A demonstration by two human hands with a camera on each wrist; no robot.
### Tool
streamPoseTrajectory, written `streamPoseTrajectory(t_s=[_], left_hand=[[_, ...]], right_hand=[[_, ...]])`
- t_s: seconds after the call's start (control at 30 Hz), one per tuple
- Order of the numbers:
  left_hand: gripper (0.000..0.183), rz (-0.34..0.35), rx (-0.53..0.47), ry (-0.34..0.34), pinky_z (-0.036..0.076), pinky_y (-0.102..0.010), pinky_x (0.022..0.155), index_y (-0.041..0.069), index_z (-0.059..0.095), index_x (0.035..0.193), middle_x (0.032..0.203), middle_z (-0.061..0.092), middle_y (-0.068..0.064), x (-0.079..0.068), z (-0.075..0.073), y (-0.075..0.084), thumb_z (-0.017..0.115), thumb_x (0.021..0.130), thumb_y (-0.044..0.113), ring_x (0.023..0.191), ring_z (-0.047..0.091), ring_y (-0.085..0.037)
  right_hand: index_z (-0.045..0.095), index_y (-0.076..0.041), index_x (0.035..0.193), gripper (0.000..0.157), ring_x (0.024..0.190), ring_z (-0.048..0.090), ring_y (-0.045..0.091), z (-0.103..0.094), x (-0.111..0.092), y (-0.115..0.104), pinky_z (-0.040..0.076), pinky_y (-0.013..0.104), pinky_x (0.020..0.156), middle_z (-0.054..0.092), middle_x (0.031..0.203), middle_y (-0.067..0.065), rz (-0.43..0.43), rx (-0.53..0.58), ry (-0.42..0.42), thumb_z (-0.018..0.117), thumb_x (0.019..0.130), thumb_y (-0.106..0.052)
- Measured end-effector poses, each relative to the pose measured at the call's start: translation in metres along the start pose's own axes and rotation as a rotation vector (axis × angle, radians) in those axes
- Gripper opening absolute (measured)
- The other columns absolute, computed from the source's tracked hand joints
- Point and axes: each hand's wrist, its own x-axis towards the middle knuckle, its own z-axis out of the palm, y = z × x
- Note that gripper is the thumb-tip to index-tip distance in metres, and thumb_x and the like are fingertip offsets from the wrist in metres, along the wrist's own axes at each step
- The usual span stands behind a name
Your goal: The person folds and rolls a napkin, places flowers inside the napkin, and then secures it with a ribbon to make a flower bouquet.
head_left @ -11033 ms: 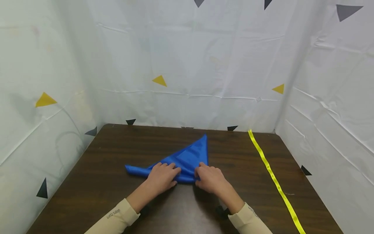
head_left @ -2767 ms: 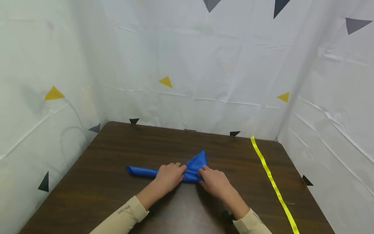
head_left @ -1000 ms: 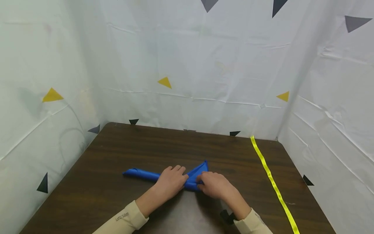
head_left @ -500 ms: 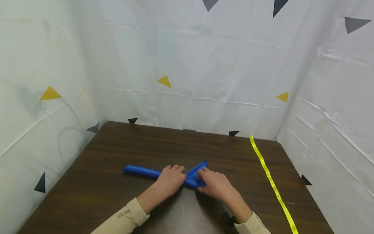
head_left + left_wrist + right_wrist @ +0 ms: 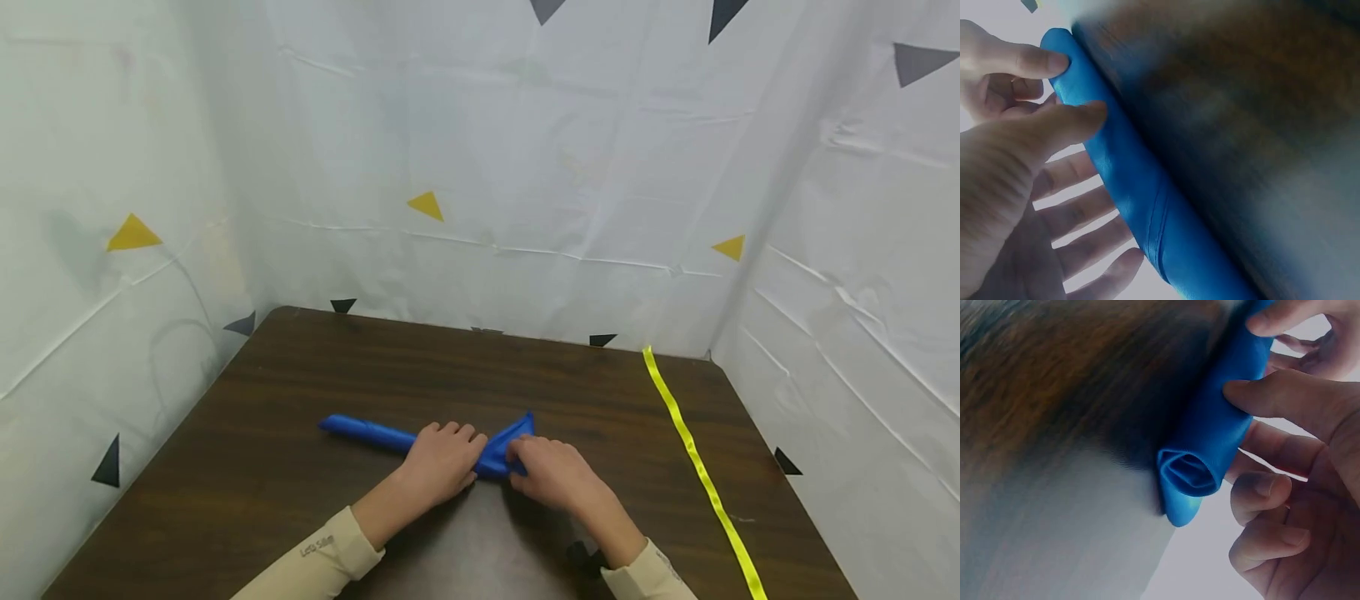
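Note:
A shiny blue cloth (image 5: 367, 432) lies across the middle of the table, rolled into a narrow tube, with a small pointed flap standing out on its far right side. My left hand (image 5: 442, 462) grips the tube around its middle, thumb (image 5: 1075, 122) on the near side and fingers spread along the other. Close to the tube's right end, my right hand (image 5: 555, 475) pinches the cloth between thumb and fingers. The right wrist view shows the coiled layers of the rolled end (image 5: 1190, 472). A stitched hem crosses the tube in the left wrist view.
A long yellow ribbon (image 5: 693, 458) runs down the right side of the dark wooden table (image 5: 300, 367). White sheets (image 5: 510, 150) with yellow and dark triangles hang at the back and both sides. A black device (image 5: 581, 557) sits by my right wrist.
Eleven seconds ago much of the cloth was a broad triangle; both hands have rolled it toward the far point, shrinking the flap. Within the last second, the tube's left end has shifted slightly away.

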Motion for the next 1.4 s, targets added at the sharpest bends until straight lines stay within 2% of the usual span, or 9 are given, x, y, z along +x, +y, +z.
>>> streamPoseTrajectory(t_s=[0.13, 0.3, 0.43, 0.57, 0.7, 0.9, 1.03, 1.2, 1.4], left_hand=[[0.034, -0.005, 0.016, 0.019, 0.059, -0.038, 0.083, 0.023, 0.073, 0.121, 0.115, 0.072, 0.002, 0.003, 0.000, 0.000, 0.082, 0.096, 0.044, 0.106, 0.069, -0.018], [0.025, -0.036, 0.004, 0.023, 0.058, -0.038, 0.082, 0.025, 0.079, 0.114, 0.112, 0.071, 0.002, 0.009, 0.002, -0.001, 0.081, 0.097, 0.043, 0.105, 0.067, -0.018], [0.019, -0.063, -0.032, 0.002, 0.058, -0.039, 0.081, 0.025, 0.081, 0.106, 0.105, 0.071, 0.001, 0.011, 0.001, -0.001, 0.080, 0.098, 0.042, 0.101, 0.067, -0.019], [0.015, -0.093, -0.073, -0.012, 0.058, -0.040, 0.081, 0.025, 0.082, 0.101, 0.099, 0.070, 0.001, 0.013, 0.000, -0.001, 0.079, 0.099, 0.040, 0.097, 0.066, -0.020], [0.015, -0.102, -0.084, -0.011, 0.058, -0.041, 0.082, 0.025, 0.081, 0.108, 0.103, 0.072, 0.000, 0.015, 0.000, -0.004, 0.077, 0.101, 0.037, 0.098, 0.067, -0.020], [0.027, -0.081, -0.077, 0.016, 0.060, -0.042, 0.083, 0.023, 0.070, 0.125, 0.112, 0.076, 0.001, 0.016, 0.006, -0.006, 0.072, 0.104, 0.039, 0.101, 0.072, -0.021], [0.033, -0.070, -0.113, -0.001, 0.060, -0.044, 0.084, 0.023, 0.071, 0.128, 0.112, 0.076, 0.001, 0.015, 0.012, -0.003, 0.072, 0.102, 0.044, 0.100, 0.073, -0.022], [0.034, -0.059, -0.114, -0.007, 0.060, -0.044, 0.086, 0.025, 0.075, 0.121, 0.110, 0.075, 0.002, 0.016, 0.016, -0.002, 0.075, 0.099, 0.051, 0.099, 0.072, -0.021], [0.019, -0.088, -0.099, 0.020, 0.060, -0.042, 0.083, 0.028, 0.080, 0.109, 0.101, 0.074, 0.005, 0.021, 0.013, -0.007, 0.078, 0.099, 0.044, 0.093, 0.071, -0.019]], right_hand=[[0.076, -0.014, 0.114, 0.020, 0.081, 0.063, 0.015, -0.006, 0.000, 0.002, 0.056, 0.041, 0.072, 0.075, 0.102, 0.001, -0.007, 0.073, -0.040, 0.079, 0.099, -0.026], [0.076, -0.015, 0.121, 0.023, 0.101, 0.072, 0.022, -0.009, -0.001, 0.009, 0.059, 0.050, 0.087, 0.076, 0.115, 0.003, 0.008, 0.165, -0.029, 0.075, 0.103, -0.028], [0.073, -0.019, 0.120, 0.025, 0.092, 0.069, 0.018, -0.004, -0.004, 0.014, 0.058, 0.044, 0.078, 0.072, 0.114, 0.001, 0.034, 0.163, 0.023, 0.077, 0.101, -0.034], [0.068, -0.022, 0.115, 0.032, 0.079, 0.063, 0.013, 0.002, -0.004, 0.016, 0.054, 0.039, 0.068, 0.067, 0.110, -0.002, 0.045, 0.139, 0.065, 0.085, 0.094, -0.039], [0.067, -0.021, 0.112, 0.033, 0.076, 0.061, 0.015, 0.006, -0.002, 0.015, 0.054, 0.041, 0.067, 0.067, 0.109, -0.002, 0.041, 0.101, 0.084, 0.088, 0.091, -0.035], [0.071, -0.018, 0.115, 0.023, 0.073, 0.057, 0.015, 0.010, -0.004, 0.015, 0.051, 0.038, 0.064, 0.066, 0.109, -0.001, 0.051, 0.075, 0.091, 0.081, 0.098, -0.029], [0.073, -0.017, 0.117, 0.021, 0.072, 0.054, 0.014, 0.012, -0.009, 0.016, 0.045, 0.034, 0.061, 0.065, 0.107, -0.001, 0.049, 0.086, 0.071, 0.078, 0.100, -0.028], [0.073, -0.016, 0.116, 0.019, 0.074, 0.056, 0.014, 0.008, -0.012, 0.016, 0.047, 0.036, 0.062, 0.066, 0.107, -0.001, 0.042, 0.076, 0.072, 0.078, 0.100, -0.026], [0.070, -0.015, 0.121, 0.026, 0.075, 0.057, 0.016, 0.005, -0.007, 0.015, 0.049, 0.039, 0.063, 0.064, 0.106, 0.000, 0.046, 0.079, 0.106, 0.079, 0.099, -0.026]])
